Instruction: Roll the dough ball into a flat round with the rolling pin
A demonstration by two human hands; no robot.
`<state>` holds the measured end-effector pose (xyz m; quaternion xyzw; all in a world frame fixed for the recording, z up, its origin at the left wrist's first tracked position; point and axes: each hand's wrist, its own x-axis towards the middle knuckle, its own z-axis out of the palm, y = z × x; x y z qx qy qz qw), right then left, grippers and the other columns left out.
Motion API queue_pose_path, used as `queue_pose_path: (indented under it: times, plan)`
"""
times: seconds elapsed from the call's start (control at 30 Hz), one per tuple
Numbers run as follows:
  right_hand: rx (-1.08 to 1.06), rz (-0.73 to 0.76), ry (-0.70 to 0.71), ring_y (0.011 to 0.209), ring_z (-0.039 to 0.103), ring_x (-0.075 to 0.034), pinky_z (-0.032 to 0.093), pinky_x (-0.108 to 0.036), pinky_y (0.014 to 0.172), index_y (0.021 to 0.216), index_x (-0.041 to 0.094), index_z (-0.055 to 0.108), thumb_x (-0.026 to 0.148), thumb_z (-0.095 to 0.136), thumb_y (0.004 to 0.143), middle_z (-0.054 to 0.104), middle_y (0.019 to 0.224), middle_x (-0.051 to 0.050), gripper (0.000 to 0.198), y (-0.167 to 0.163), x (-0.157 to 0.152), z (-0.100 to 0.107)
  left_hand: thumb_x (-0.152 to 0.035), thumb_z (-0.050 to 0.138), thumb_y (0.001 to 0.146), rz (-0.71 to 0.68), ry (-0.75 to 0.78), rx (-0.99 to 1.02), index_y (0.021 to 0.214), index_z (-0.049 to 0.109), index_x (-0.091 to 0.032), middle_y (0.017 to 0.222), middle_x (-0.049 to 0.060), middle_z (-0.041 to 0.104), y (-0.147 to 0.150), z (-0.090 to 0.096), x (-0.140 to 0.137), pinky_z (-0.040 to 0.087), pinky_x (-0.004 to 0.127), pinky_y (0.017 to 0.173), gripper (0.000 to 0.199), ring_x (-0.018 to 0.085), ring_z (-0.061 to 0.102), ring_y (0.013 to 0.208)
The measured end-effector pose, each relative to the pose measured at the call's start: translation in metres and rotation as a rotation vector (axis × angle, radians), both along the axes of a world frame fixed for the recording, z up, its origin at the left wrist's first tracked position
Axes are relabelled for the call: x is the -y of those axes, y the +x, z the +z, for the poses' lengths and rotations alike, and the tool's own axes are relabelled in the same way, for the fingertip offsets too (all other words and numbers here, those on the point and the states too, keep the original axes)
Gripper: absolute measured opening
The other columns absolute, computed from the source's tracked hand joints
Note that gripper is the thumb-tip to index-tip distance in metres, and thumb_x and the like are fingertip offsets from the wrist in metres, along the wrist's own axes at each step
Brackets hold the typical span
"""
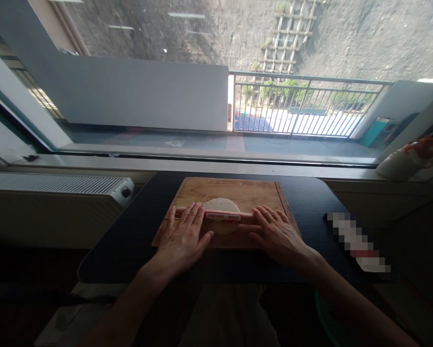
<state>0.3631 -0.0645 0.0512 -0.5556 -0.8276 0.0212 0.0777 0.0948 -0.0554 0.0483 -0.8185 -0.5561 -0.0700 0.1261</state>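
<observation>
A wooden rolling pin (224, 216) with a red-and-white label lies crosswise over a flat round sheet of dough (221, 205). Both rest on a wooden cutting board (263, 193). My left hand (185, 231) lies flat on the pin's left part, fingers stretched forward over it and thumb out to the side. On the right part rests my right hand (276, 231), its fingers extended and slightly spread across the wood. The pin covers the middle of the dough, whose far edge shows beyond it.
The board stands on a dark table (129, 241) with rounded corners. Toward the table's right edge lies a blurred-out item (357, 243). A radiator (57, 188) is at the left, under a wide window. On the sill at right sits a pale jug-like vessel (400, 164).
</observation>
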Motion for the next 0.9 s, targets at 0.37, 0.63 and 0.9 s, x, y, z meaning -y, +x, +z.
queue_pose_path:
  times: [0.37,0.63,0.9]
  plan:
    - [0.019,0.007,-0.007,0.136,0.018,-0.026,0.017,-0.050,0.108,0.142,0.015,0.026,0.051,0.034,0.088,0.027,0.147,-0.010,0.065,0.000,0.007,-0.001,-0.046,0.037,0.085,0.023,0.002,0.002,0.139,0.031,-0.012,0.144,0.012,0.033,-0.010,0.000,-0.002,0.007,0.055,0.110,0.063,0.027,0.027,0.134]
    - [0.041,0.059,0.031,0.137,0.016,-0.026,0.016,-0.050,0.108,0.143,0.017,0.023,0.051,0.035,0.088,0.022,0.149,-0.010,0.066,0.002,0.005,-0.001,-0.047,0.041,0.082,0.045,0.063,-0.008,0.138,0.032,-0.011,0.143,0.014,0.036,-0.019,-0.011,0.015,0.005,0.055,0.110,0.067,0.029,0.027,0.133]
    - [0.061,0.133,0.051,0.138,0.011,-0.024,0.013,-0.049,0.110,0.144,0.016,0.019,0.052,0.036,0.088,0.020,0.149,-0.010,0.069,0.004,0.007,-0.005,-0.048,0.042,0.081,0.012,0.085,-0.008,0.141,0.025,-0.011,0.147,0.013,0.025,-0.020,-0.017,0.035,0.004,0.054,0.111,0.073,0.029,0.019,0.137]
